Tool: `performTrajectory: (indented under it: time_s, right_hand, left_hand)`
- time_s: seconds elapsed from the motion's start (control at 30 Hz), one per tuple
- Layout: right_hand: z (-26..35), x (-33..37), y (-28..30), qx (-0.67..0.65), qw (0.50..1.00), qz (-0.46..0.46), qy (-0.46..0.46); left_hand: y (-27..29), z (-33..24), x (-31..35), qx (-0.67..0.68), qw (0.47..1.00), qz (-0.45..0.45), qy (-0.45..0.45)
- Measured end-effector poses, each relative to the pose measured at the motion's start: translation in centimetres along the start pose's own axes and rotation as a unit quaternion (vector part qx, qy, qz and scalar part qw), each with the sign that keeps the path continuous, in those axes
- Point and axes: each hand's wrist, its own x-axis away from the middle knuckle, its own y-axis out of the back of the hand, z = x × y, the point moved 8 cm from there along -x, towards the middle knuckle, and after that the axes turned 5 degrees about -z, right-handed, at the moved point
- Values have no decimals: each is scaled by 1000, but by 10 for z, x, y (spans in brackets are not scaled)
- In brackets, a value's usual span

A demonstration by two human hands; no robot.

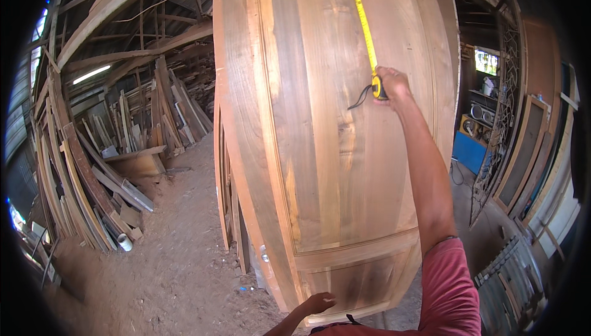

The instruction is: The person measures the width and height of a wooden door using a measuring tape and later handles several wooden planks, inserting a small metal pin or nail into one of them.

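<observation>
A tall wooden door [320, 120] with raised frame mouldings stands in front of me. My right hand [392, 87] is closed around a yellow and black tape measure [378, 88], holding it against the door's upper panel. Its yellow blade [362, 19] is pulled out and runs up the panel past the top of the view. A dark wrist strap [360, 98] dangles from the tape case. My left hand [319, 303] is low, by the door's bottom panel, with its fingers partly extended and nothing visible in them. Whether it touches the wood I cannot tell.
More boards [237, 225] stand behind the door's left edge. Timber planks [80, 182] lean along the left wall, near a white can [125, 242] on the dirt floor [172, 274]. At right are a blue box [469, 151], a metal lattice [492, 133] and leaning framed panels [523, 151].
</observation>
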Motion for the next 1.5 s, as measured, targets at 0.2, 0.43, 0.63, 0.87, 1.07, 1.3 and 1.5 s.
performTrajectory:
  time_s: [0.2, 0.43, 0.63, 0.87, 1.07, 1.3, 1.5]
  right_hand:
    - [14, -8, 1, 12, 1000, -28, 1]
    - [-45, -3, -3, -22, 1000, -7, -14]
    - [22, -14, -23, -15, 1000, -18, 9]
    - [42, -26, -25, 10, 999, -36, 4]
    - [3, -15, -26, 13, 1000, -23, 6]
    - [9, -17, -23, 27, 999, -31, -3]
    - [-53, 26, -15, -10, 999, -30, 22]
  left_hand:
    - [-28, 83, 78, 38, 990, -41, 127]
    - [-68, 132, 99, 6, 987, -4, 163]
    - [-72, 120, 87, 4, 989, -4, 145]
    - [-52, 108, 86, 19, 987, -68, 146]
    - [-74, 148, 133, 153, 962, -48, 220]
    - [-77, 182, 145, 82, 966, -38, 242]
    - [-66, 157, 91, 0, 988, -27, 154]
